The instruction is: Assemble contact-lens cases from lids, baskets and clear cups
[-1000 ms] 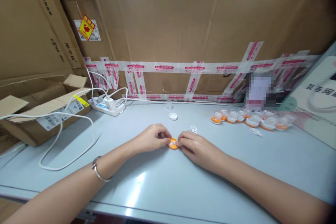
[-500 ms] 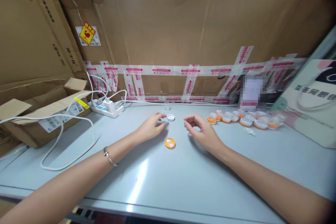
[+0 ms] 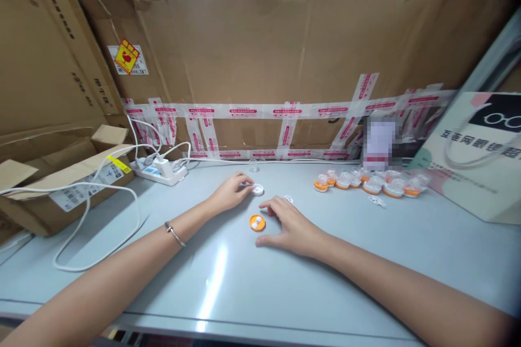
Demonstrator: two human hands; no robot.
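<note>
My left hand [image 3: 233, 193] has its thumb and fingertips closed on the left edge of a small white round cap [image 3: 258, 190], which lies on the table. Nearer to me is an orange round lid [image 3: 252, 225] with small white pieces inside it. My right hand [image 3: 287, 227] is open beside this lid, thumb on the near side and fingers on the far side, holding nothing. Behind its fingers lies a white perforated piece [image 3: 288, 199], partly covered. A clear dome [image 3: 253, 166] stands just beyond the white cap.
Several orange-and-white round pieces with clear tops [image 3: 372, 185] sit at the right, near a loose white perforated piece [image 3: 376, 201]. A power strip [image 3: 163, 173], white cables and an open carton [image 3: 52, 206] are at the left. A large cardboard box [image 3: 244, 54] walls off the back.
My right hand has moved left and toward me, opening beside the orange lid. My left hand has come onto the white cap. The view has shifted slightly.
</note>
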